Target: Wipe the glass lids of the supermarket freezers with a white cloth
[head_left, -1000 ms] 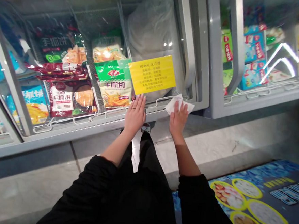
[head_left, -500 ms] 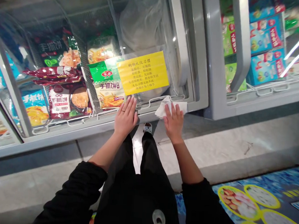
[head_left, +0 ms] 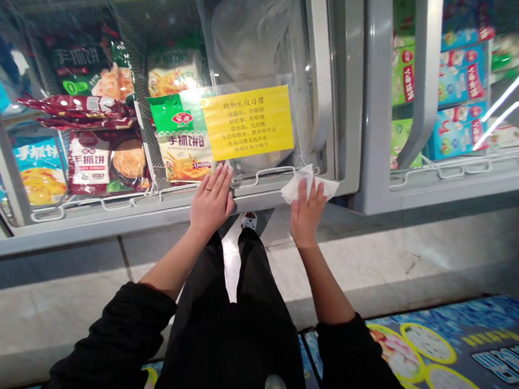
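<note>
My left hand [head_left: 211,203] lies flat on the front rim [head_left: 259,203] of a glass-topped chest freezer, fingers stretched forward and a thin ring on one of them. Below my right hand's [head_left: 307,217] fingers is a crumpled white tissue [head_left: 290,191], pressed against the rim near the freezer's right front corner. A yellow notice [head_left: 249,122] with printed Chinese text is fixed to the glass just ahead of both hands. Under the glass, close to my left fingertips, lies a green and white flatbread packet [head_left: 183,139].
Dark red packets [head_left: 104,163] and blue packets [head_left: 41,170] lie further left inside the freezer. On the right stands a second freezer [head_left: 455,187] with blue and green boxes. A grey curved handle [head_left: 323,74] rises from the lid. A printed panel [head_left: 475,352] lies behind on the right.
My right hand has slid a little to the right along the rim with the tissue. My left hand stays at about the same place on the rim. The view has shifted slightly.
</note>
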A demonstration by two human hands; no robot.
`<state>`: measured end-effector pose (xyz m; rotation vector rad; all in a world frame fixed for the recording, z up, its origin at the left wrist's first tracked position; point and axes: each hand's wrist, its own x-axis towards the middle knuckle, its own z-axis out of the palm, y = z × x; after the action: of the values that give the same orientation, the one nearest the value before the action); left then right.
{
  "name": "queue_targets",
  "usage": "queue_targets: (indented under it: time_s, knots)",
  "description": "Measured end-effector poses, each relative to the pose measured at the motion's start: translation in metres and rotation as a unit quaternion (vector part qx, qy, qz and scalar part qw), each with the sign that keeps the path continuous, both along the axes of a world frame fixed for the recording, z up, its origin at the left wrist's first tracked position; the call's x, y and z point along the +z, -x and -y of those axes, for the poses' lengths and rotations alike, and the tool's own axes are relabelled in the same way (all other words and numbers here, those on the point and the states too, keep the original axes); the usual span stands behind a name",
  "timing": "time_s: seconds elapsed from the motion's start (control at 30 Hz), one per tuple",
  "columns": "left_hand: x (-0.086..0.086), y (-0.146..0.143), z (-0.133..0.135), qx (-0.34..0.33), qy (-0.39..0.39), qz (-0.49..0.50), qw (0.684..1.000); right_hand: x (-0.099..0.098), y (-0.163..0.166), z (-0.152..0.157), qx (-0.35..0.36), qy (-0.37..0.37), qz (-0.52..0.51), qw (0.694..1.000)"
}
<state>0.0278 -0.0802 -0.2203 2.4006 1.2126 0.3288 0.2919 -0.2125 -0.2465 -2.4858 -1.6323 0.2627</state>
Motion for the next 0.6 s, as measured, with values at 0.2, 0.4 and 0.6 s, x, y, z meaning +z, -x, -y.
queue_targets:
  time_s: [0.2, 0.4, 0.6]
  knots:
    - [0.001, -0.001, 0.0, 0.001, 0.006, -0.012, 1.0, 0.004, 0.01, 0.003, 0.047, 0.017, -0.015, 0.999]
    - [0.001, 0.0, 0.002, -0.003, -0.019, -0.01, 1.0, -0.003, 0.043, -0.005, -0.029, -0.018, -0.006, 0.999]
    - [-0.002, 0.003, 0.001, -0.004, -0.016, 0.026, 1.0, 0.001, 0.122, -0.009, 0.136, 0.021, -0.039, 0.99]
